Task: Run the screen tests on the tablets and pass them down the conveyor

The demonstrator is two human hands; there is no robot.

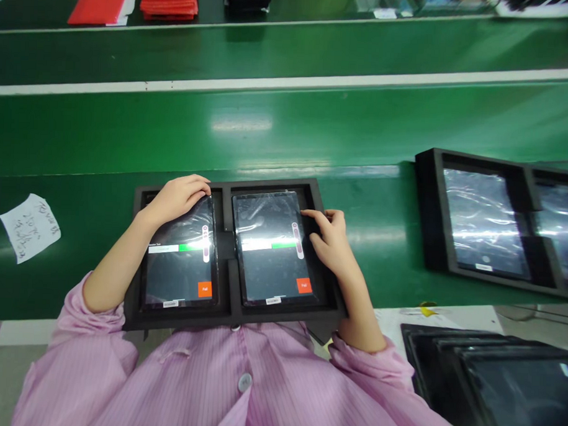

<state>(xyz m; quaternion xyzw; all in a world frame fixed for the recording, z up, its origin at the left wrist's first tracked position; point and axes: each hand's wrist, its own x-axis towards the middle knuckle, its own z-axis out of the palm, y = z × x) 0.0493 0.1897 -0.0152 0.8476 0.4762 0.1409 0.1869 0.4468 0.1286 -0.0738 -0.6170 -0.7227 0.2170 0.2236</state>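
A black two-compartment tray (pixel 234 279) lies in front of me at the bench edge, with one tablet in each compartment. Both screens are lit, showing a white-and-green bar and an orange "Fail" box. My left hand (pixel 179 196) rests over the top edge of the left tablet (pixel 174 274), fingers stretched toward its upper right corner and not closed round it. At the right side of the right tablet (pixel 273 268), my right hand (pixel 332 239) touches the edge with an extended index finger. Its thumb stands apart, and the other fingers are bent.
Another black tray (pixel 435 212) holding film-covered tablets (pixel 484 214) sits to the right. Below it is a stack of dark trays (pixel 502 376). A handwritten paper note (pixel 30 228) lies left. Red packets (pixel 168 1) are on the far shelf beyond a white rail (pixel 288 82).
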